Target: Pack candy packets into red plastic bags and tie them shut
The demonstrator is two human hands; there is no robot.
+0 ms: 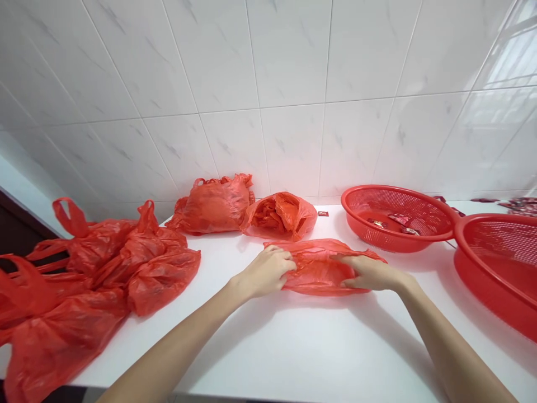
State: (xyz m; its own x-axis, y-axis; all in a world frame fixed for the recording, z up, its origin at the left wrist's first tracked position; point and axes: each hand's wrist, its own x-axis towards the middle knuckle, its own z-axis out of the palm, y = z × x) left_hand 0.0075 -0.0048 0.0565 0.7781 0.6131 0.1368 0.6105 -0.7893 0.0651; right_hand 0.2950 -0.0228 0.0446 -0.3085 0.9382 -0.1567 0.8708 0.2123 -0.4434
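A thin red plastic bag (316,268) lies crumpled on the white table, spread sideways between my two hands. My left hand (268,272) is closed on its left end, fingers curled into the film. At the other end, my right hand (373,272) grips the bag with the fingers over the film and the thumb lower down. Part of its fingertips is hidden by the plastic. Just behind stands another red plastic bag (308,215), its mouth gaping toward me and crumpled red plastic inside.
A full, tied red bag (218,204) leans near the tiled wall. Several knotted red bags (163,280) crowd the table's left side. At right are a red basket (356,221) with a few small wrapped packets (400,218) and a second red basket (465,252). A small red packet (323,214) lies near the wall.
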